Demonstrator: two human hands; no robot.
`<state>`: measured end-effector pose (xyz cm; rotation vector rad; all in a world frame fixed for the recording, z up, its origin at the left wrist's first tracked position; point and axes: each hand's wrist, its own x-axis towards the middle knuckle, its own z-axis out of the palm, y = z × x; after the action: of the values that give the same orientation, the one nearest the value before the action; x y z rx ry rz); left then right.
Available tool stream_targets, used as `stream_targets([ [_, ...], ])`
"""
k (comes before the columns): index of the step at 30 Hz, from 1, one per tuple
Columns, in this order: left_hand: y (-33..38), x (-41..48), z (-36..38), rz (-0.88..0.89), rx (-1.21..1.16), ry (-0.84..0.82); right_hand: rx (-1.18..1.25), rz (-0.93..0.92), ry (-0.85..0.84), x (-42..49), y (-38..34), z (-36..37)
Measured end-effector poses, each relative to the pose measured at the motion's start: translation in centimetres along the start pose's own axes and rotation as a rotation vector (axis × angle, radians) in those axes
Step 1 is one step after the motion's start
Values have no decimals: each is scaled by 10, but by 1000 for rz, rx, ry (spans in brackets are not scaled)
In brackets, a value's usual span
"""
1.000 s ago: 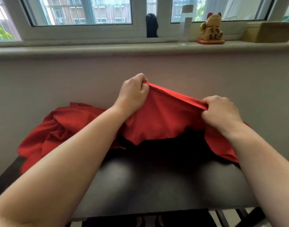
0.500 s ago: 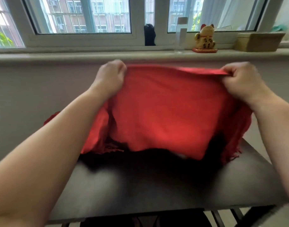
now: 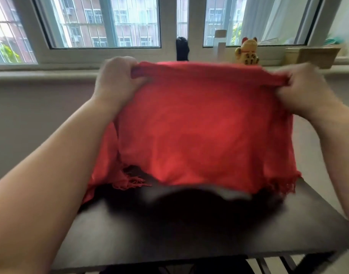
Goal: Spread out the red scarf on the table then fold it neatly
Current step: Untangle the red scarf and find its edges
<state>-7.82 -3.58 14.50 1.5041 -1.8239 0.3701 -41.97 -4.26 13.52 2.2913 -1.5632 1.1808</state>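
Observation:
The red scarf [image 3: 201, 131] hangs in the air above the dark table [image 3: 169, 240], stretched between both hands along its top edge. My left hand [image 3: 116, 80] grips the upper left corner and my right hand [image 3: 304, 88] grips the upper right corner. The cloth drapes down in a broad sheet. Its fringed ends touch the table at lower left and lower right. The far part of the table is hidden behind the cloth.
A windowsill runs behind the table and holds a golden cat figurine [image 3: 246, 52], a clear bottle [image 3: 220, 46], a dark object [image 3: 182, 48] and a tan box [image 3: 312, 56]. The table's near edge lies low in the view.
Both hands have raised the scarf off the table and pulled apart, so the bunched cloth now hangs as a wide sheet. The heap at the left of the table is gone.

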Motion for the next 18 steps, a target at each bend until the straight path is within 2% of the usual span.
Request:
stream_targets([
  [1,2,0,0,21,24,-50,-7,5,36,0,-3,-2],
  [3,7,-4,7,42,111,-247,-71,5,-104,1,-9,-2],
  [4,8,-7,8,9,121,-246,-103,7,-125,2,-10,1],
  [7,2,-10,7,-124,91,26,-104,95,174,0,-10,4],
  [8,4,-11,5,-143,39,72,-91,109,253,-1,-11,6],
  [10,10,-11,7,-183,-178,53,-8,117,260,1,-14,9],
  [13,17,-17,7,-371,-697,-129,143,182,130,3,-14,11],
  [14,15,-17,5,-371,-728,-137,172,197,125,3,-14,10],
  [15,13,-15,2,-338,-670,-80,192,190,146,4,-14,8],
  [16,12,-12,-3,-290,-524,52,191,158,216,6,-16,5],
  [17,9,-8,-6,-237,-359,229,188,115,325,9,-18,4],
  [18,10,-6,-12,-186,-295,312,192,71,444,11,-19,1],
])
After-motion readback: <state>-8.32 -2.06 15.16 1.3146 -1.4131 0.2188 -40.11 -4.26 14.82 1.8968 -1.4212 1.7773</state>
